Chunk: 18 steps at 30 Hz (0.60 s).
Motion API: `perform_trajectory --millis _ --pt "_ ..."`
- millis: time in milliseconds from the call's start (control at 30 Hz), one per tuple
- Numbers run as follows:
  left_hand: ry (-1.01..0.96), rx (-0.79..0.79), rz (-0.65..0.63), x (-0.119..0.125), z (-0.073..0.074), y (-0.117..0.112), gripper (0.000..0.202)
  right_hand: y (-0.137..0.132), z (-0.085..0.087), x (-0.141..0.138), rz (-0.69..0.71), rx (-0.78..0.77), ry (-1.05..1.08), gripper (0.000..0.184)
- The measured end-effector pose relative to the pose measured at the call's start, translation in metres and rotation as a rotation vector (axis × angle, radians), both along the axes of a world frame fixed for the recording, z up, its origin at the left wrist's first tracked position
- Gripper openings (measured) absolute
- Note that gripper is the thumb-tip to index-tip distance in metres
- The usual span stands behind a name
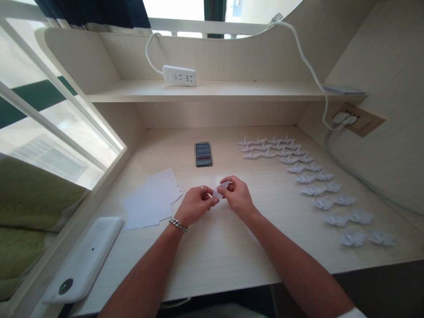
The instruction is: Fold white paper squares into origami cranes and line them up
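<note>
The pale wooden table (228, 265) spreads across the scene, with a long shelf (228, 88) above its far edge. At the near left lies a white oblong device (91, 254), set at a slant, its dark round spot toward the near end. Overlapping white paper sheets (150, 201) lie to its right and farther away, their right edges just beside the left hand (195, 205). The right hand (239, 195) faces it across the middle of the table, with folded paper birds (353, 239) well apart on the right: fuller rows at the far end, pairs down to the near right. A white power strip (179, 76) rests on the shelf, left of the middle; below it, beyond the hands, a dark flat rectangle (203, 154) lies on the table, too blurred to read. Smaller is the folded paper piece (219, 191), held between the two hands, its long axis slanting from near left to far right. The left fingers pinch its near-left end, thumb on the near side; the right fingers pinch it from the right, the index finger curled along its far side. Neither hand is clearly nearer, as both touch it. A chain bracelet (178, 225) circles the left wrist, and a thin ring (202, 189) sits on a left finger.
</note>
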<state>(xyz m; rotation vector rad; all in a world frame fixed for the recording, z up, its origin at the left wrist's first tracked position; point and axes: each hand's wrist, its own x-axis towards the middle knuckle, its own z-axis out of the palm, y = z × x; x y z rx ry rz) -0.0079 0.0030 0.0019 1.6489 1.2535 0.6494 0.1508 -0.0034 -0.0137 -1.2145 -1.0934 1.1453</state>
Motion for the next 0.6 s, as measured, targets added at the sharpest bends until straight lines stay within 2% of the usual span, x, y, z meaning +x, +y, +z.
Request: perform_trajectory --millis 167,267,400,500,600 --pt "0.036 0.059 -0.049 -0.004 0.003 0.002 0.027 -0.003 0.001 -0.002 -0.021 0.043 -0.129 0.025" --pt "0.016 0.125 -0.033 -0.004 0.007 0.002 0.032 -0.007 0.003 -0.003 0.000 0.079 -0.221 0.024" --pt "0.005 0.097 -0.006 -0.001 0.012 -0.001 0.035 -0.012 0.005 -0.004 0.020 0.117 -0.303 0.022" --pt "0.008 0.099 -0.022 0.001 0.012 -0.002 0.028 -0.011 0.005 -0.002 0.024 0.113 -0.305 0.023" --pt "0.009 0.127 -0.019 0.000 0.010 -0.001 0.024 -0.008 0.004 -0.001 0.049 0.092 -0.209 0.031"
